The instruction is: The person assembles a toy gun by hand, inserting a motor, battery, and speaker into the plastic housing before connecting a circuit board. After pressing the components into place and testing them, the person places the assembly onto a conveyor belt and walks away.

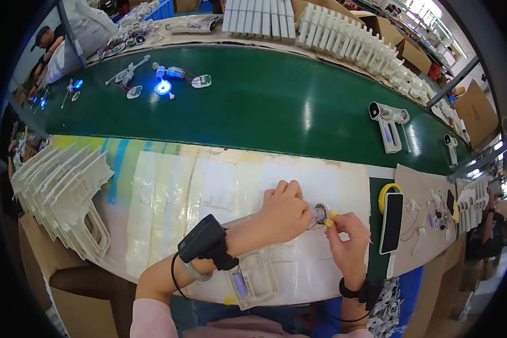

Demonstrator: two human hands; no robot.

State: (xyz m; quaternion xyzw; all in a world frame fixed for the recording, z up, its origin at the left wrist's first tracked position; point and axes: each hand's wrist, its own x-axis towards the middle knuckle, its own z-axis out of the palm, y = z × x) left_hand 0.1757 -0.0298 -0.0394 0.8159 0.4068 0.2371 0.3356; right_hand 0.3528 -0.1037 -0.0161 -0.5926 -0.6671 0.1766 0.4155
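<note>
A white plastic housing half with a looped handle point(277, 277) lies on the paper-covered bench in front of me; a purple cylindrical cell point(240, 285) sits in its handle. My left hand point(286, 213) is closed over the barrel of this housing, its fingers curled and partly hiding it. At the barrel's right end shows a round part point(320, 213) with thin wires beside it. My right hand point(348, 239) pinches at that end, thumb and forefinger close together. Small yellow pieces point(329, 222) show at its fingertips; whether they are tape or fingertip covers I cannot make out.
White housings point(62, 188) stand stacked at left. A green conveyor belt point(253, 96) carries wired parts, one glowing blue point(163, 87), and an assembled device point(388, 127). To my right lie a yellow tape roll point(384, 197) and a phone point(391, 223). More housings point(349, 39) line the far side.
</note>
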